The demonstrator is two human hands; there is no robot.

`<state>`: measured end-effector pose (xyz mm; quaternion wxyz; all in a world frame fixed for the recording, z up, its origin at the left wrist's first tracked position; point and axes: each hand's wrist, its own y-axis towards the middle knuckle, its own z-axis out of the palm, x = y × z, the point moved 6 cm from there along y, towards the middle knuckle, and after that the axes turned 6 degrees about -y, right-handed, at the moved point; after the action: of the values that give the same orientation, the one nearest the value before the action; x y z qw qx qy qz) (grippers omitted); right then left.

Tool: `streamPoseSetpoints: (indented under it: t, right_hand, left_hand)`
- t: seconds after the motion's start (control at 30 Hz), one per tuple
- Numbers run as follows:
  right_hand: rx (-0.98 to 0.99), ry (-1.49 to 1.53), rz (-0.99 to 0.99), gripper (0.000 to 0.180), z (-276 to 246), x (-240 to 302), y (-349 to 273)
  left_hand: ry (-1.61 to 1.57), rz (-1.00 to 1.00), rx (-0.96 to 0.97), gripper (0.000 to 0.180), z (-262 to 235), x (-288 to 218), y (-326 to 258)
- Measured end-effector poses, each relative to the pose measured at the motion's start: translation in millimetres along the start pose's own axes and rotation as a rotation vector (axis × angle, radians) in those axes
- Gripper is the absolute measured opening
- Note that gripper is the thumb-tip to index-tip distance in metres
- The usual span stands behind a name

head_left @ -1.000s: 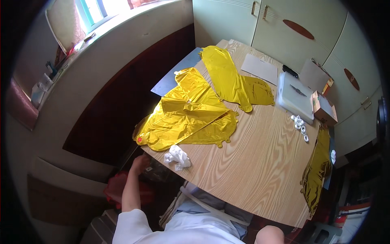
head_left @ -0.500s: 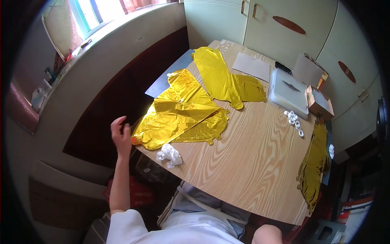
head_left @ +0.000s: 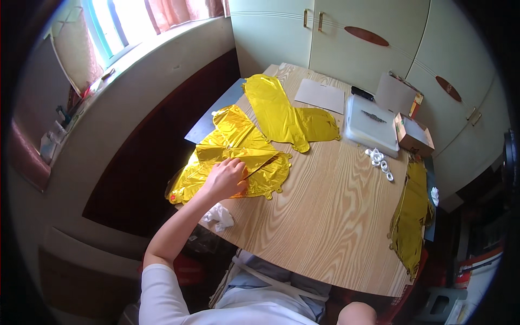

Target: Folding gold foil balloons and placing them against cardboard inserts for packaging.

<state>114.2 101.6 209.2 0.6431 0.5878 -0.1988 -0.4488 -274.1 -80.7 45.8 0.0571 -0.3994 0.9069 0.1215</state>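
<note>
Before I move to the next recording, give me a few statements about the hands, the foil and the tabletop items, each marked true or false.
1. The left hand is over the wrinkled gold foil on the left side of the wooden table. True.
2. The right hand is holding a crumpled white wad. False: the right hand is out of view, and the white wad lies near the table's edge by the left forearm.
3. The cardboard box stands to the right of the clear plastic container. True.
4. Small white rings sit on top of the container. False: the white rings lie on the tabletop, nearer the person.
</note>
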Motion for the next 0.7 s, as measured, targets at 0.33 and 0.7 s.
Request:
streamPoseSetpoints:
  t: [0.33, 0.7]
  right_hand:
    - [-0.055, -0.216, -0.034, 0.024, -14.1, 5.9, 8.9]
    - [-0.533, -0.385, -0.248, 0.039, -10.9, -22.8, 14.1]
  left_hand:
    - [0.173, -0.076, 0.139, 0.013, 12.6, -2.3, 2.2]
    - [0.621, 0.109, -0.018, 0.006, -37.8, -7.7, 29.0]
